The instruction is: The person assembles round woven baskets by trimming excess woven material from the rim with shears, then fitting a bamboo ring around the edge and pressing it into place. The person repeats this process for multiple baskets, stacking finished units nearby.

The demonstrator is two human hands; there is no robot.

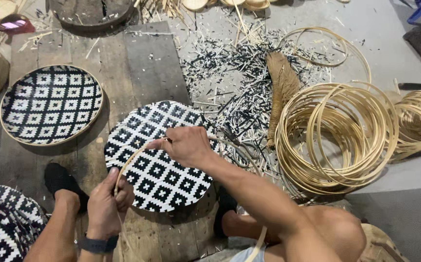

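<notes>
Where hands grip, bamboo strip hides.

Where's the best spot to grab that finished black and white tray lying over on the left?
Probably the pale rim of the finished tray, on its near edge, coming from above. It lies flat on the boards, so only that raised edge offers fingers something to pinch; its right side looks least crowded.

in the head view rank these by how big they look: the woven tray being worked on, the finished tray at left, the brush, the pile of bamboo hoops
1. pile of bamboo hoops
2. woven tray being worked on and finished tray: look about alike, and the worked one sits nearer the camera, so unranked
3. brush
</notes>
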